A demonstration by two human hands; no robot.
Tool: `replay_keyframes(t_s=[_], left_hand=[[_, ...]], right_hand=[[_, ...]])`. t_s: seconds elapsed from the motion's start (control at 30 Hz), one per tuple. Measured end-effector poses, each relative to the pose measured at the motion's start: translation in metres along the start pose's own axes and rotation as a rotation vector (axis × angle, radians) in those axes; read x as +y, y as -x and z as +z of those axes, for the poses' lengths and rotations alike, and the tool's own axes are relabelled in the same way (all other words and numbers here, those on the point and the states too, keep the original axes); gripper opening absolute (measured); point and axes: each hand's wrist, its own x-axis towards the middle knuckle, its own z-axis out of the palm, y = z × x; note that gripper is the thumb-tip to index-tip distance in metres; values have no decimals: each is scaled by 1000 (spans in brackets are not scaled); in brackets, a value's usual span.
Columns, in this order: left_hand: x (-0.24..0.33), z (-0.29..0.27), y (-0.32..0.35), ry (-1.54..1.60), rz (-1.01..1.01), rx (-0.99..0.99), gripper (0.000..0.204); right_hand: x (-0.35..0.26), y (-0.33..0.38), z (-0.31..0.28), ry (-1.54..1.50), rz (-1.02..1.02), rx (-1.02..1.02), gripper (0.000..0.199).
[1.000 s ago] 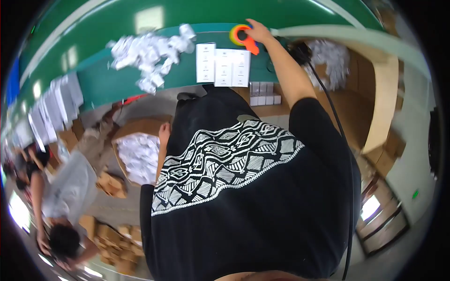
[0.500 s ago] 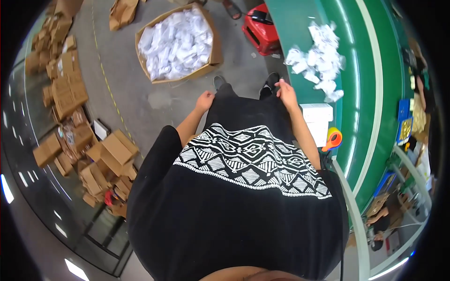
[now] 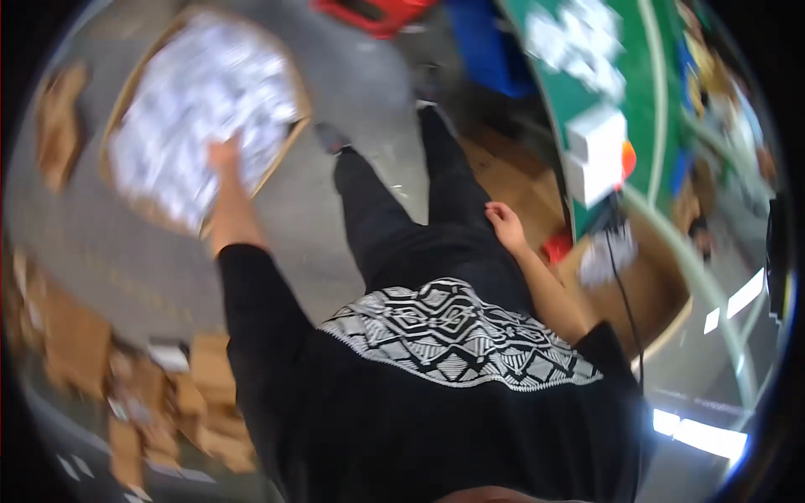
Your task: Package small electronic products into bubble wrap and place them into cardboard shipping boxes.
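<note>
Grey concrete floor [image 3: 335, 210] fills the centre of the blurred view, marked with faint scuffs. At upper right, a long green conveyor surface [image 3: 637, 126] with a pale stripe curves along the frame, bearing scattered white packets [image 3: 579, 50] and 2 white rectangular boxes [image 3: 594, 155]. A blue bin [image 3: 486, 42] and a red plastic object [image 3: 373, 12] stand at the top edge. A brown wooden platform [image 3: 520, 180] lies below the conveyor. Flattened brown cardboard boxes [image 3: 142, 394] lie piled at lower left. Bright strips of light [image 3: 696, 436] glare at lower right, beside a pale green curved rail [image 3: 713, 293].
</note>
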Motion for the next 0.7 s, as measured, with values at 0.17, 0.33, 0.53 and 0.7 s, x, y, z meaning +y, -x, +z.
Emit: replay_keyframes(t_s=[0.17,0.33,0.53,0.7], left_hand=[[-86,-93,-77,-117,57,-248,63],[79,-116,80,16,386,223,44],[223,-194,294,326,683,4,53],[327,-229,316,-35,1183,-442,37]], right_hand=[[-25,-24,56,-247,-6,-62,24],[-76,-48,84,57,-301,7,26],[-191,-73,99,-770,-152,-248,36],[-279,-137,40,-1351,-121,-605,46]])
